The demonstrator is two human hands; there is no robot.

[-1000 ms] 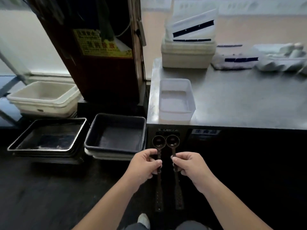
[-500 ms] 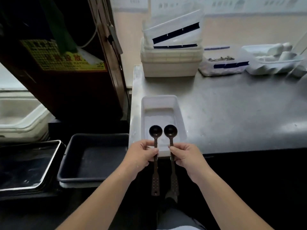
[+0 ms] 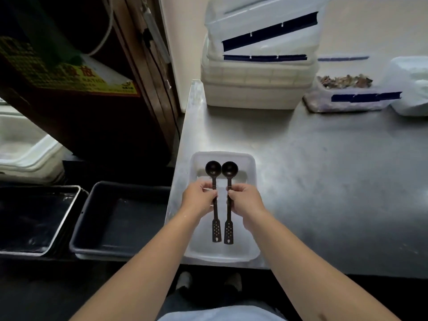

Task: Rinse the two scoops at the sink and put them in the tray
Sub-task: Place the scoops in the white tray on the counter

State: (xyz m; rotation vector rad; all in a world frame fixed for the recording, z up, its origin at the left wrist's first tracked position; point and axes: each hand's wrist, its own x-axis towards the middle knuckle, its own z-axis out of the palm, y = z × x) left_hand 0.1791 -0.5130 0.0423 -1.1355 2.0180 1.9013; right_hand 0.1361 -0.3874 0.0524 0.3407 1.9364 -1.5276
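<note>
Now we're at the placing step: both dark long-handled plastic scoops hang over the translucent white rectangular plastic tray (image 3: 251,165), which sits at the near left corner of the brushed steel desk (image 3: 324,181). The left hand (image 3: 199,198) has its fingers (image 3: 212,193) pinched closed on the stem of the left scoop (image 3: 214,195), and the right hand (image 3: 245,199) has its fingers (image 3: 231,189) closed the same way on the right scoop (image 3: 229,198). Bowls point to the tray's far end, perforated handle ends toward its near end, the pair parallel and just beside each other. Whether they touch the tray floor, I cannot tell. No sink is in view, so rinsing looks finished. Next move, I'd judge: lower both flat inside the tray walls, then release both grips together.
</note>
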